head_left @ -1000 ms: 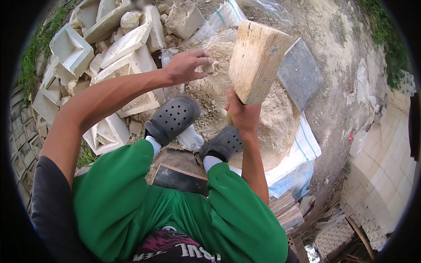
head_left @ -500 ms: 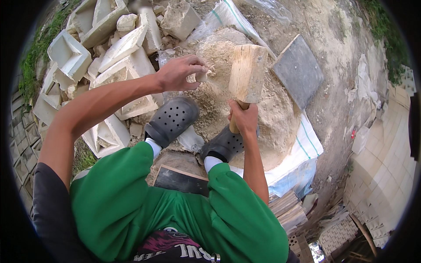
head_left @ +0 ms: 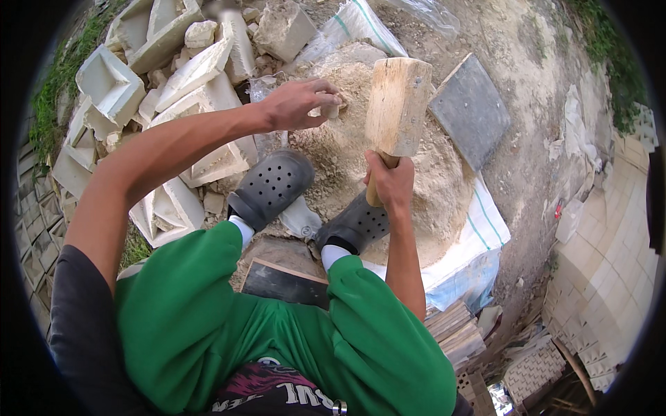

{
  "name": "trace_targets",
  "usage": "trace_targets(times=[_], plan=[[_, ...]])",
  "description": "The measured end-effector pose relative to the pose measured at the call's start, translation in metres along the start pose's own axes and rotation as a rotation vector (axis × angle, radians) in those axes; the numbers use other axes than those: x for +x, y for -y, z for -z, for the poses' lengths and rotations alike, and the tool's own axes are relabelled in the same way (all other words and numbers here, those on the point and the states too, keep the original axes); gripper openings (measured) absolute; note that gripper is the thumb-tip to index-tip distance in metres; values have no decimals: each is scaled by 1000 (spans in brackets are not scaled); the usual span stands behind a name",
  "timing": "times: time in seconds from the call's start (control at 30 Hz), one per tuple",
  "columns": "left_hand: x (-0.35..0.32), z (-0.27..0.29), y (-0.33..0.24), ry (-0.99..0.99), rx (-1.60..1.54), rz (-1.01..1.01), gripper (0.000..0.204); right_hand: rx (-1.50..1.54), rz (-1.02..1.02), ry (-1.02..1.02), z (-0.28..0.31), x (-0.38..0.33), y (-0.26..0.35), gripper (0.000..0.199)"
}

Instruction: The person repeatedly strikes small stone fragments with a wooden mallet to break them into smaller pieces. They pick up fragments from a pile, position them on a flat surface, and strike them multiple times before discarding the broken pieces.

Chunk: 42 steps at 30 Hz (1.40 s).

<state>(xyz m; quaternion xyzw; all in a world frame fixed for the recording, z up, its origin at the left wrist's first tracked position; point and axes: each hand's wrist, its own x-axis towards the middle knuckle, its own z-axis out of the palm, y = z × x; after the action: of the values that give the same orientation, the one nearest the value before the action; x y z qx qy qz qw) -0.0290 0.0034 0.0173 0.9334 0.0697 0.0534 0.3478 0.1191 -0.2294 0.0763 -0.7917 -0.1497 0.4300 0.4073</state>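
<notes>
In my right hand (head_left: 393, 179) is the handle of a wooden mallet (head_left: 398, 104), its pale block head pointing away from me. My left hand (head_left: 303, 105) pinches a small pale chunk (head_left: 331, 109), of stone or plaster by its look, between thumb and fingers. Below both hands lies a heap of crushed pale rubble and powder (head_left: 437, 215), spread on a white woven sack (head_left: 485, 215) with green stripes. The mallet head hangs over the heap, apart from the chunk and to its right.
Broken pale molded blocks (head_left: 201, 104) are piled at the left. A grey square slab (head_left: 472, 111) lies right of the heap. My dark clogs (head_left: 272, 182) stand at the heap's near edge, with a dark board (head_left: 284, 283) between my legs. Pale blocks (head_left: 603, 256) line the far right.
My left hand has moved slightly right and away from me with the chunk. The mallet has risen a little and shifted slightly right in my right hand.
</notes>
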Motion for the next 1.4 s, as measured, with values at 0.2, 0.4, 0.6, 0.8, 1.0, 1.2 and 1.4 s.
trace_targets(times=[0.2, 0.4, 0.6, 0.8, 1.0, 1.2, 1.4], plan=[[-22, 3, 1, -63, 84, -79, 45, -67, 325, -1, -5, -11, 42, 23], [-36, 5, 5, -4, 116, -28, 46, -358, 148, 50, -39, 6, 24, 35], [-43, -2, 6, -67, 106, -100, 49, -296, 37, 9, -29, 7, 15, 37], [-42, -8, -3, -6, 80, -171, 52, -12, 229, 26, -19, -5, 22, 35], [-44, -10, -13, 74, 3, -237, 46, -416, 5, 107, -35, 16, 20, 42], [-37, -19, -14, 21, 10, -141, 51, -150, -136, 40, -20, 7, 8, 38], [-15, -21, -6, -90, 69, -122, 46, -4, -157, -73, 8, -2, -8, 33]])
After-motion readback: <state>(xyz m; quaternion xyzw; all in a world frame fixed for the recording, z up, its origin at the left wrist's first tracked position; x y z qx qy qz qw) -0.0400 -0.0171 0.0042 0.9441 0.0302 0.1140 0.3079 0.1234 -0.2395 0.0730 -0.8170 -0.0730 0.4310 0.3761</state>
